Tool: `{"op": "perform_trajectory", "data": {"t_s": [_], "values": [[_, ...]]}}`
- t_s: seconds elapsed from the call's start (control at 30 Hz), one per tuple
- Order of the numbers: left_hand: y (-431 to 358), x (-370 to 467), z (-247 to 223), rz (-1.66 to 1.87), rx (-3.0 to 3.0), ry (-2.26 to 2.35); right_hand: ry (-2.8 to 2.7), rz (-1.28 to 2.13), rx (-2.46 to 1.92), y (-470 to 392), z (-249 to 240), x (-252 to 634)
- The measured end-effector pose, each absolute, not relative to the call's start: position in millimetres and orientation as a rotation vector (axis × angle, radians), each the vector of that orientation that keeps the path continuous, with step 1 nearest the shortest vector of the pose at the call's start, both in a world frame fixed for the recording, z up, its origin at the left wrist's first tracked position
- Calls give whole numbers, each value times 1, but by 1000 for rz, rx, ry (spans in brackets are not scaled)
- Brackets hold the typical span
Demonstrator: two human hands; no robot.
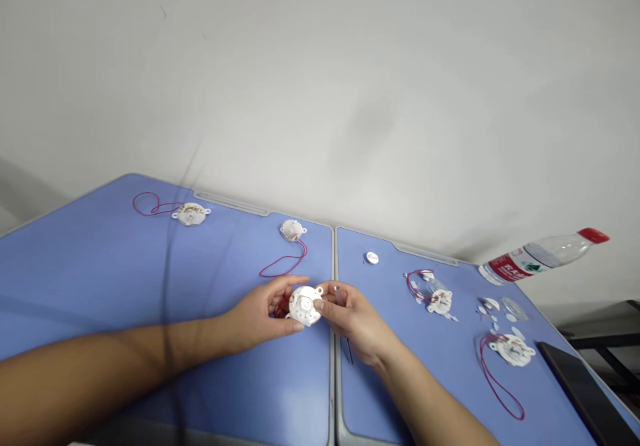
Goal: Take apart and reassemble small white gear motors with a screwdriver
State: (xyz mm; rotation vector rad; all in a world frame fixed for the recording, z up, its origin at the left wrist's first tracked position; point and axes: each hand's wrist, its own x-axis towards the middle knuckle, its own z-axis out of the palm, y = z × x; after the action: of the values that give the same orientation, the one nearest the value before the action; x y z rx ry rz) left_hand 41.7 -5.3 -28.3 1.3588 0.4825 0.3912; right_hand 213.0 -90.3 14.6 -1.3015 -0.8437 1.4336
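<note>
Between my two hands is a round white plastic disc (pixel 303 305) with small ring-shaped tabs on its rim and raised detail on its face. My left hand (pixel 267 309) grips it from the left, thumb below and fingers behind; a bit of red cord shows among those fingers. On the other side my right hand (pixel 353 319) pinches the disc, its thumb resting on the right part of the face. A thin dark rod (pixel 349 351) shows below my right hand; its kind cannot be made out.
Similar white discs with red cords lie at the back left (pixel 191 214), back middle (pixel 293 231) and right (pixel 513 350). An opened one (pixel 440 301) sits among loose parts. A white cap (pixel 372 258), a red-capped bottle (pixel 543 257) on its side and a black flat device (pixel 585 393) are there too.
</note>
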Motion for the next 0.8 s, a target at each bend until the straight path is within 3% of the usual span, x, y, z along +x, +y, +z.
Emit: {"op": "perform_trajectory", "data": {"t_s": [0.8], "values": [[-8, 40, -28, 407, 1373, 547, -794, 1504, -1303, -87, 12, 210]]}}
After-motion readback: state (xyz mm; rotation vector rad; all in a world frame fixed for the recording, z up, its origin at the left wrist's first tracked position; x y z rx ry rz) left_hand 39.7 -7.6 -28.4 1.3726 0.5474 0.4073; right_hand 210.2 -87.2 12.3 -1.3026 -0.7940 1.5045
